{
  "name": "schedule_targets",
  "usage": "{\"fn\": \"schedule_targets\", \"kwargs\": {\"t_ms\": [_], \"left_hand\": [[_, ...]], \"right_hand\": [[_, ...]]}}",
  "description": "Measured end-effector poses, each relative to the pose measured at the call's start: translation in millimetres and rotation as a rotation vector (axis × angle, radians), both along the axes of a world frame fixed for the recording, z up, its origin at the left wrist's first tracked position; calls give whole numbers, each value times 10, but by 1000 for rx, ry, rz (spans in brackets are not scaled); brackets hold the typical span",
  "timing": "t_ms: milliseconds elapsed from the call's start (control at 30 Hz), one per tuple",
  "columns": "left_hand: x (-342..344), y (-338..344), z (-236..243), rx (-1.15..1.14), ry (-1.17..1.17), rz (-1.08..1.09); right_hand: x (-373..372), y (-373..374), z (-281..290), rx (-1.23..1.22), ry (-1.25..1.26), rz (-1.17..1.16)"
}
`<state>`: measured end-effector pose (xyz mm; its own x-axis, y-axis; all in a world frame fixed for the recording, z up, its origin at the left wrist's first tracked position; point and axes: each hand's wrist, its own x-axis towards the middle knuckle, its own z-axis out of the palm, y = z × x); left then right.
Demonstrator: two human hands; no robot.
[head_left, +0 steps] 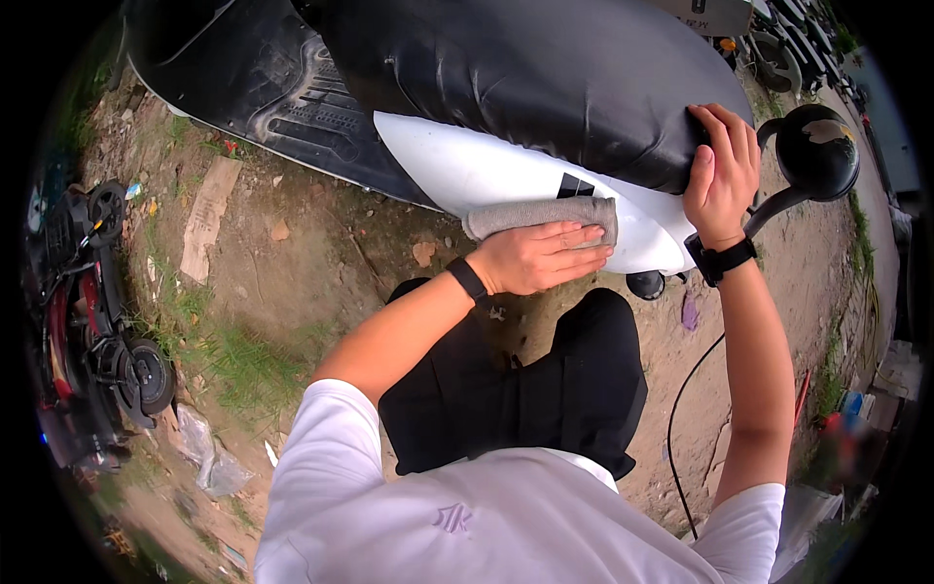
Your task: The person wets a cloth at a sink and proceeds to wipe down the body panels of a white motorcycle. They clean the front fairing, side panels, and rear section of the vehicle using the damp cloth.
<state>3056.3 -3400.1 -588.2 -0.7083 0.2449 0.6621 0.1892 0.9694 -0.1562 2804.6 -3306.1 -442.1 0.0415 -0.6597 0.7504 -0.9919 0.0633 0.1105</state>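
Note:
A scooter with a long black seat (545,78) and a glossy white side panel (438,161) stands in front of me. My left hand (540,257) presses a folded grey cloth (486,219) against the lower part of that panel, just below a small black mark. Its fingers lie stretched along the cloth, and its thumb is hidden. At the seat's rear end rests my right hand (722,175), with its thumb spread from the fingers and nothing held in it. Dark bands circle both wrists.
The black footboard (316,112) extends to the upper left. A round black part on a stalk (817,151) juts out beyond my right hand. A red-and-black two-wheeler (92,321) stands at far left. Cardboard (209,219) and a clear plastic bag (209,453) lie on the dirt.

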Motion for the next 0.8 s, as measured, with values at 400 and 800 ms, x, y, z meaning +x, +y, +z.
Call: {"fn": "schedule_targets", "kwargs": {"t_ms": [400,800], "left_hand": [[554,-762,135,160,-116,2],[-290,373,-1612,41,-874,-418]], "right_hand": [[-135,-46,-104,-133,58,40],[-21,-18,-52,-146,-34,68]]}}
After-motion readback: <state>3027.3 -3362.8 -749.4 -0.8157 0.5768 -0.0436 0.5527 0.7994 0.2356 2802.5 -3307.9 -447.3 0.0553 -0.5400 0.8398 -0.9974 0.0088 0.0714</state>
